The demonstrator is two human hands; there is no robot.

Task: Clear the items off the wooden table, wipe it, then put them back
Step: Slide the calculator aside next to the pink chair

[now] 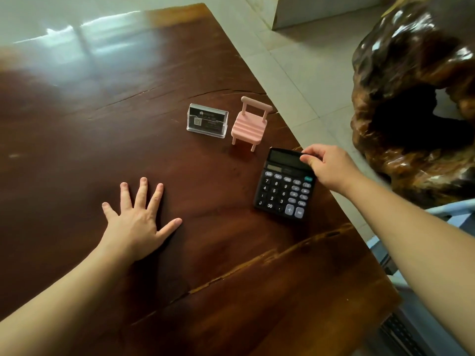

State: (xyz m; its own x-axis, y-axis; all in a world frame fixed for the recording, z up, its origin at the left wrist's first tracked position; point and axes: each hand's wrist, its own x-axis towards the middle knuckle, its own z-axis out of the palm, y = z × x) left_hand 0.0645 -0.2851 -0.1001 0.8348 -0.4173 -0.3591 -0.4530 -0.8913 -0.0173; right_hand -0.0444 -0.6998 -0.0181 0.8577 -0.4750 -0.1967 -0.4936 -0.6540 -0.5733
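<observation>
Left hand (pixel 137 223) lies palm down on the wooden table (pixel 77 129), fingers spread wide and flat, gripping nothing; its bare forearm runs back to the near left corner of the view. Right hand (pixel 327 164) reaches in from the near right and closes on the far right corner of the black calculator (pixel 285 185), thumb on the display end, the other fingers curled over the far edge and partly hidden; whether the calculator is lifted at that end or lies flat cannot be told. The calculator sits close to the right edge of the table, its keypad toward the near side, its display toward the far side. Just beyond it, a little to the left, stands a small pink toy chair (pixel 249 124), upright on its legs, backrest on the far side; the chair and calculator are near but apart. Just left of the chair stands a clear card holder (pixel 207 120) with dark cards in it, close beside the chair without touching. The remaining dark, glossy tabletop extends left and far, bearing pale reflections at its far end. Off the right edge lies a pale tiled floor (pixel 303 80); on it, to the far right, stands a large polished carved wood root piece (pixel 411 104) with a dark hollow.
</observation>
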